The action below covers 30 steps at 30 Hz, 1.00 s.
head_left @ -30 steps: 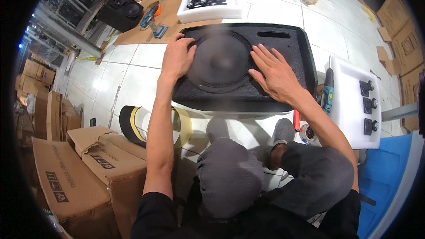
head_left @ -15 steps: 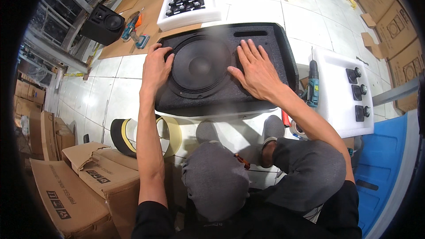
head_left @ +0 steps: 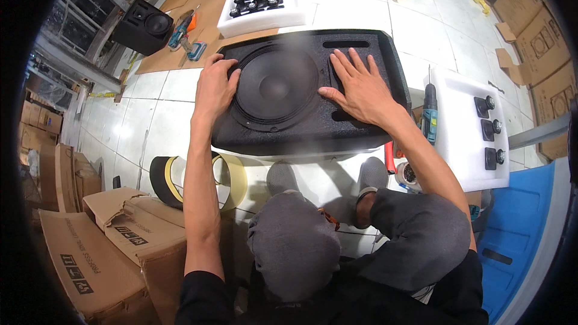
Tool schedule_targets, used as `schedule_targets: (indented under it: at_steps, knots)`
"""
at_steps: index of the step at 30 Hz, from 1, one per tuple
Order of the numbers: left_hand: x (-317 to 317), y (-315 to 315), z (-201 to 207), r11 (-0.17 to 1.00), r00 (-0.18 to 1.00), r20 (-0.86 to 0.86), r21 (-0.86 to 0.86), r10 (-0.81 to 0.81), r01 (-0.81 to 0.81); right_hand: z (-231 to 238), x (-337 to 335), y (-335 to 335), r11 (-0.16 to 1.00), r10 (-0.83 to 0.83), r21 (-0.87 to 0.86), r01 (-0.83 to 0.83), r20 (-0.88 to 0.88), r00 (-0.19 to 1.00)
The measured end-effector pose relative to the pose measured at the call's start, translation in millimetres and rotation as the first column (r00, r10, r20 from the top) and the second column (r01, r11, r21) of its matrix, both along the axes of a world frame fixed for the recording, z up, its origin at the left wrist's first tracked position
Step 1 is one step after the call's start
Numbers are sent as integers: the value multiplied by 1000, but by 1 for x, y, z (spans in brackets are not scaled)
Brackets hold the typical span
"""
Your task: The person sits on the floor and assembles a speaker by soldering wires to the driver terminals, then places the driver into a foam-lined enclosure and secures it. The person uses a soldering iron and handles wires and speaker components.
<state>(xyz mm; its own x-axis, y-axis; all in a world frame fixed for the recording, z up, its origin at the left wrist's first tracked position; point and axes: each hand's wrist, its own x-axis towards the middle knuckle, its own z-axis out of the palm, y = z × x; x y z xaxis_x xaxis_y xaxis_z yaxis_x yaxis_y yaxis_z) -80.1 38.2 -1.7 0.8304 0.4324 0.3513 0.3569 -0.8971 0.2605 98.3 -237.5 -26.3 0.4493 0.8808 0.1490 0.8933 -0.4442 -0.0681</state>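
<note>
A black speaker cabinet (head_left: 301, 138) lies face up in front of me, its round woofer (head_left: 274, 87) towards the left. My left hand (head_left: 218, 87) grips the cabinet's left edge with bent fingers, its thumb beside the woofer's rim. Flat on the panel right of the woofer rests my right hand (head_left: 359, 87), fingers spread, the thumb pointing at the cone. Slots show in the panel beyond the right fingers and below the palm.
White foam trays with black fittings stand beyond (head_left: 262, 21) the cabinet and at its right (head_left: 451, 162). A drill (head_left: 429, 114) lies beside the right tray; more tools sit on cardboard far left. Tape rolls (head_left: 235, 183) and open cartons (head_left: 132, 247) stand near left.
My right hand has slid slightly right across the panel, uncovering a slot beneath the palm. The left hand keeps its place on the cabinet's edge. The whole view has shifted a little.
</note>
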Motion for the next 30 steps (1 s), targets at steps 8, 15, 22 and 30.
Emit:
schedule_targets:
  at_steps: [8, 15, 22, 30]
  knots:
    - [0, 0, 0, 1000, 1000, 0, 0, 9, -9, 9, 0, -3, 999, -18, -30, 20, 61, 998]
    - [0, -5, 1, 1000, 996, 88, -6, 16, -16, 11, 1, -5, 998, 27, -49, -24, 54, 998]
    - [-3, -10, 9, 997, 995, 104, -72, 8, 0, 5, -3, -11, 999, 28, 19, -28, -2, 1000]
    - [-3, -7, 8, 997, 998, 68, -77, -4, 9, 13, -2, -9, 1000, 15, -3, -15, -4, 1000]
